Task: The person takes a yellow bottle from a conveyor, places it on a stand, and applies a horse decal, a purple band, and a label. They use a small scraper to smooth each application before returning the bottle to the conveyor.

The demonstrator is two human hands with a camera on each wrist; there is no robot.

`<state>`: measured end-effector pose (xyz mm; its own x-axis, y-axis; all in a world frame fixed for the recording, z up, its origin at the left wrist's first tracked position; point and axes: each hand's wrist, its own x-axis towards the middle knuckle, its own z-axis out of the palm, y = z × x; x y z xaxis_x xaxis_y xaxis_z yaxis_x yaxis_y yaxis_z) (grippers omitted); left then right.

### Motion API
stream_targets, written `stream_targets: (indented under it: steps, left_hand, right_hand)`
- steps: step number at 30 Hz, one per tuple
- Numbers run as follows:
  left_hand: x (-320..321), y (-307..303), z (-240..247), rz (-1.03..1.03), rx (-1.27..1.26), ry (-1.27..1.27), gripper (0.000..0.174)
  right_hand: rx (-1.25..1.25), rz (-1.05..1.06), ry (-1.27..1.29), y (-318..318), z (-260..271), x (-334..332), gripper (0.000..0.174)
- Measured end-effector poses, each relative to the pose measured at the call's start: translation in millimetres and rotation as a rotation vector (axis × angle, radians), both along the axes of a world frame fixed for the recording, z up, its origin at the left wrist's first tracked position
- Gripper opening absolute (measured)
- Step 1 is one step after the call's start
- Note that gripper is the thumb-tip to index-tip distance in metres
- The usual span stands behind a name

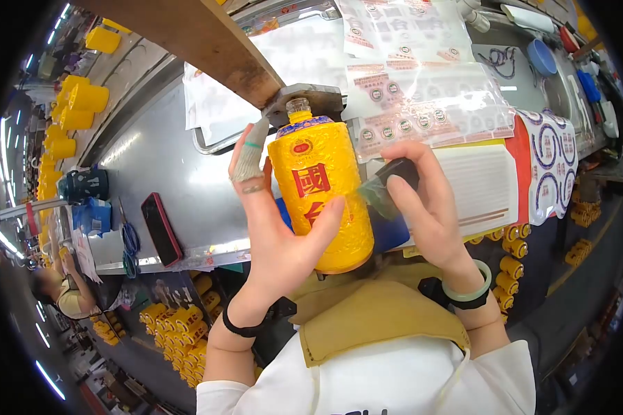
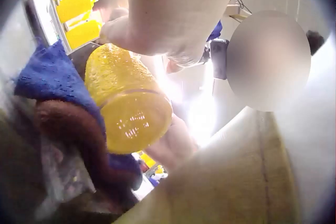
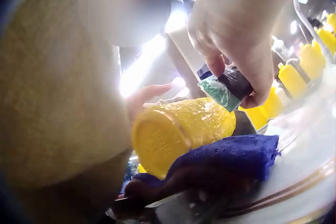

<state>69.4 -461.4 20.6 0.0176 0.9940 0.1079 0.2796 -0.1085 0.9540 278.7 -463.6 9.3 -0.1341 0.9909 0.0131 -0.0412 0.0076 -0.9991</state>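
Note:
A yellow embossed bottle (image 1: 323,197) with red characters and a clear glass neck lies with its neck toward a metal block at the end of a wooden beam. A blue cloth (image 3: 231,155) lies under its body. My left hand (image 1: 273,214) is at the bottle's left side, index finger stretched up past its shoulder and thumb straight out over the front. That index finger wears a knitted finger cover (image 1: 249,155). At the bottle's right side, my right hand (image 1: 432,211) pinches a small black block with a green, film-like end (image 1: 377,197), which overlaps the bottle's edge.
The wooden beam (image 1: 208,48) slopes down to the bottle's neck. Printed label sheets (image 1: 422,104) cover the bench behind. A phone (image 1: 161,229) and blue-handled scissors (image 1: 130,238) lie at left. Several yellow bottles (image 1: 180,332) stand below, and another person (image 1: 73,290) sits far left.

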Motion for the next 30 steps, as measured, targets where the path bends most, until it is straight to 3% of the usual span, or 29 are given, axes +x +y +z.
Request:
stream_targets:
  steps: [1,4,9,13,14,16,20,23,26,27,30]
  left_hand:
    - [8.4,2.3,3.0,0.003,-0.097,-0.178,0.096]
    - [16.7,6.4,11.0,-0.026,-0.211,-0.332,0.095]
    - [14.7,6.0,3.8,0.012,-0.157,-0.167,0.092]
    - [13.3,6.1,2.0,0.013,-0.107,-0.009,0.087]
    - [14.5,6.2,3.5,0.013,-0.107,-0.009,0.087]
    - [18.1,6.1,7.8,0.058,-0.162,-0.309,0.081]
    - [1.4,5.1,0.8,0.1,-0.13,-0.266,0.074]
    - [-8.2,2.0,-6.4,0.157,-0.06,-0.224,0.066]
    - [-18.2,1.3,-26.3,0.102,0.086,-0.177,0.062]
    - [-11.1,1.3,-7.8,0.163,-0.032,-0.22,0.061]
    - [-6.8,-1.2,-10.5,0.225,0.021,-0.297,0.057]
  right_hand:
    - [-0.039,-0.014,0.025,-2.3,0.7,-0.3,0.028]
    - [-0.057,-0.037,0.019,-3.6,0.7,3.0,0.028]
    - [-0.029,-0.042,-0.045,-1.7,4.6,5.2,0.029]
    - [0.152,-0.066,-0.135,1.6,3.2,5.1,0.031]
    - [0.184,-0.06,-0.178,2.5,4.6,5.9,0.032]
    - [0.296,-0.022,-0.249,9.6,9.6,9.0,0.031]
    - [0.605,0.11,-0.427,20.8,22.1,12.8,0.026]
    - [0.585,0.202,-0.482,23.4,31.6,15.9,0.024]
    - [0.657,0.141,-0.493,34.8,31.3,9.5,0.024]
    - [0.659,0.145,-0.493,34.8,31.6,9.2,0.024]
    - [0.629,0.171,-0.486,32.3,33.8,11.6,0.023]
